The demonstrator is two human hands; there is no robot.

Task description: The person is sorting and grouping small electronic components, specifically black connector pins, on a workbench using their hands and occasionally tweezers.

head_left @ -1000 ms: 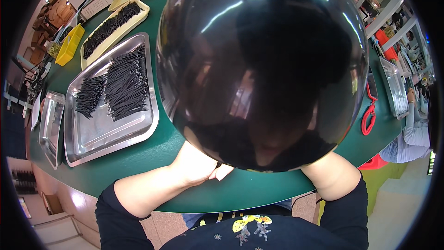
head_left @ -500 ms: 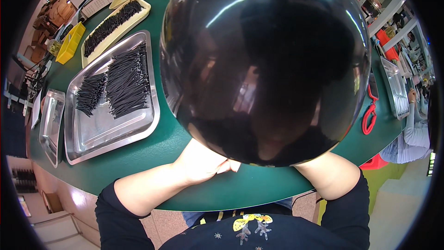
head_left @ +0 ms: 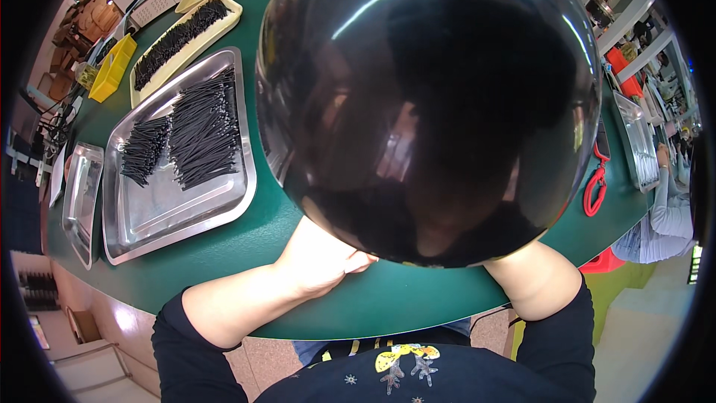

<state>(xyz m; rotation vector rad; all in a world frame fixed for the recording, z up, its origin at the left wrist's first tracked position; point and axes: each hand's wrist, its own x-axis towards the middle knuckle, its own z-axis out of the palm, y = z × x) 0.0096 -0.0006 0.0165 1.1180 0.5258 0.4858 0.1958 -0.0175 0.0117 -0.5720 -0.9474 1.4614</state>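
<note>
Our left hand (head_left: 324, 257) looks half curled by the big black dome (head_left: 432, 119); can't tell if it's gripping anything. The dome hides our right hand completely. Left of both, a metal tray (head_left: 171, 231) corrals black wires (head_left: 205, 134), probably for easy reach.

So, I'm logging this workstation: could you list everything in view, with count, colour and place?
Glossy dome: one, black, centre
Table: one, green, beneath
Metal trays: three, silver, two left, one far right
Cream trays: two, cream, upper left
Thin pieces: uncountable, black, in both cream trays and the largest metal tray
Bin: one, yellow, upper left
Box: one, grey, upper left
Loop: one, red, right
Other people: at least two, edges
Background clutter: too small to tell
Sleeves: two, dark, below
Left grip: one, bare, partly under dome
Right grip: hidden by dome
</note>
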